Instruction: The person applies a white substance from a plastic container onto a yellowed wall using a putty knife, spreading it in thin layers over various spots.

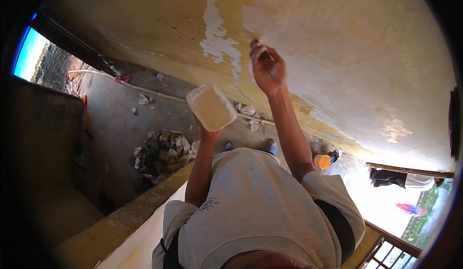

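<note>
My left hand point(210, 130) grips a translucent rectangular plastic tub point(211, 107) from below, with pale cream, smooth contents inside. My right hand point(267, 66) is raised against the wall point(347, 42), fingers closed around something small and whitish that I cannot make out. The wall is yellowed, with irregular pale patches around and right of the hand; a jagged white patch lies just left of it.
Below are a long pale pole point(169, 97), a rubble pile point(164, 155), an orange container point(321, 161) and an orange-handled tool point(85, 114). A yellow ledge point(111, 221) runs beside me. At right, beyond an opening, are a person in dark trousers point(390, 177) and a small red-blue figure point(410, 208).
</note>
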Demonstrator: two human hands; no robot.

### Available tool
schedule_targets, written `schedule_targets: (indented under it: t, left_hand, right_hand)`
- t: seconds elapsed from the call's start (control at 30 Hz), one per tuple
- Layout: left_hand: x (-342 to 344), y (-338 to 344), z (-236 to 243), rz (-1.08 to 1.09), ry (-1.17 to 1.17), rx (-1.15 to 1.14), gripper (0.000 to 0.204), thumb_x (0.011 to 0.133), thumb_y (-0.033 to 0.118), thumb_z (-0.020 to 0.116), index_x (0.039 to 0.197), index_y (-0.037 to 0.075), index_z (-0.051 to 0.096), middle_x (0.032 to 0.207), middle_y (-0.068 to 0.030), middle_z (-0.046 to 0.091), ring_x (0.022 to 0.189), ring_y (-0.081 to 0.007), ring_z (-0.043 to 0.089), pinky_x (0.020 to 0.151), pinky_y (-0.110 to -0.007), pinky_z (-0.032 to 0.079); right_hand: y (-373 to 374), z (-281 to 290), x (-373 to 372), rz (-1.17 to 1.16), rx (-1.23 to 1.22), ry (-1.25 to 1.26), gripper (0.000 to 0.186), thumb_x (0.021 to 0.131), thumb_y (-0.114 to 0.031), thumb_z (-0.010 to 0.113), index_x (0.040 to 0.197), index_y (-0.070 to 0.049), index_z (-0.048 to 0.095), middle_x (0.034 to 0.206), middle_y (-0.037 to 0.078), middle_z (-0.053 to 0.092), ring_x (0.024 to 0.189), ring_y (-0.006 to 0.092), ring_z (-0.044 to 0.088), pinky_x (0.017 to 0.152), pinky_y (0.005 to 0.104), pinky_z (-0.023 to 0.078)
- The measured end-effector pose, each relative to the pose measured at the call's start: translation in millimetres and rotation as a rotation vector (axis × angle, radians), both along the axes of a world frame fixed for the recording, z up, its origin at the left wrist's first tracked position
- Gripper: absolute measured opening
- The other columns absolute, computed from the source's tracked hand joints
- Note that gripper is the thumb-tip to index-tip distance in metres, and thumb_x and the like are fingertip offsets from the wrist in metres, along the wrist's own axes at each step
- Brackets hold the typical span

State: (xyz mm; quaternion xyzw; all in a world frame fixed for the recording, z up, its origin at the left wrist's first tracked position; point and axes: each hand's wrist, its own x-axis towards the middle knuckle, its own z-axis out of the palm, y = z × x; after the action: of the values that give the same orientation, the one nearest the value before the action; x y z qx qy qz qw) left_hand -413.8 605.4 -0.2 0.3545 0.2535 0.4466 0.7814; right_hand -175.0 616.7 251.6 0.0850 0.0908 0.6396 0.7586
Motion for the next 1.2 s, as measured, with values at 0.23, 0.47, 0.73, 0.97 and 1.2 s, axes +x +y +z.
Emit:
schedule_targets:
  t: [0.23, 0.47, 0.73, 0.97, 1.2]
  left_hand:
    - [-4.2, 4.8, 41.3, -0.072, -0.274, -0.332, 0.065, 0.087, 0.067, 0.036, 0.137, 0.026, 0.042, 0.138, 0.0025, 0.046, 0.129, -0.0239, 0.04, 0.106, -0.053, 0.028]
    - [-0.8, 2.2, 41.4, 0.026, 0.039, -0.065, 0.062, 0.089, 0.064, 0.035, 0.137, 0.026, 0.043, 0.136, 0.0023, 0.047, 0.126, -0.0242, 0.043, 0.106, -0.053, 0.03]
    - [18.4, -0.6, 44.0, -0.082, -0.43, -0.591, 0.061, 0.089, 0.063, 0.037, 0.136, 0.025, 0.045, 0.134, 0.0018, 0.05, 0.125, -0.0233, 0.045, 0.105, -0.05, 0.033]
    - [17.5, 0.8, 58.1, 0.012, 0.351, 0.372, 0.063, 0.09, 0.064, 0.035, 0.138, 0.022, 0.041, 0.135, -0.0002, 0.048, 0.123, -0.0245, 0.047, 0.101, -0.052, 0.037]
    - [34.1, -1.6, 80.8, -0.147, -0.461, -0.402, 0.063, 0.09, 0.049, 0.049, 0.137, 0.01, 0.039, 0.132, -0.0109, 0.05, 0.118, -0.0284, 0.051, 0.097, -0.047, 0.044]
  right_hand:
    - [40.9, 12.3, 65.4, -0.021, 0.245, 0.151, 0.028, 0.085, 0.005, 0.039, 0.11, 0.017, 0.045, 0.106, 0.022, 0.053, 0.094, 0.0291, 0.057, 0.083, 0.0334, 0.054]
    - [-52.1, 56.3, 35.9, -0.223, 0.444, 0.127, 0.035, 0.088, 0.002, 0.043, 0.121, 0.012, 0.042, 0.105, 0.016, 0.049, 0.09, 0.0219, 0.055, 0.084, 0.0339, 0.053]
    - [9.5, -49.0, 57.1, -0.053, -0.135, -0.153, 0.027, 0.088, 0.001, 0.044, 0.11, 0.016, 0.048, 0.102, 0.023, 0.056, 0.085, 0.0253, 0.059, 0.078, 0.0309, 0.053]
    - [-65.4, 62.1, 82.0, -0.293, 0.459, -0.064, 0.023, 0.091, 0.0, 0.04, 0.11, 0.009, 0.049, 0.11, 0.018, 0.055, 0.092, 0.0213, 0.057, 0.084, 0.0344, 0.05]
    - [-96.8, 0.6, -14.2, 0.046, -0.412, -1.061, 0.023, 0.096, -0.025, 0.047, 0.096, -0.004, 0.054, 0.08, 0.005, 0.059, 0.064, 0.0145, 0.055, 0.056, 0.0309, 0.046]
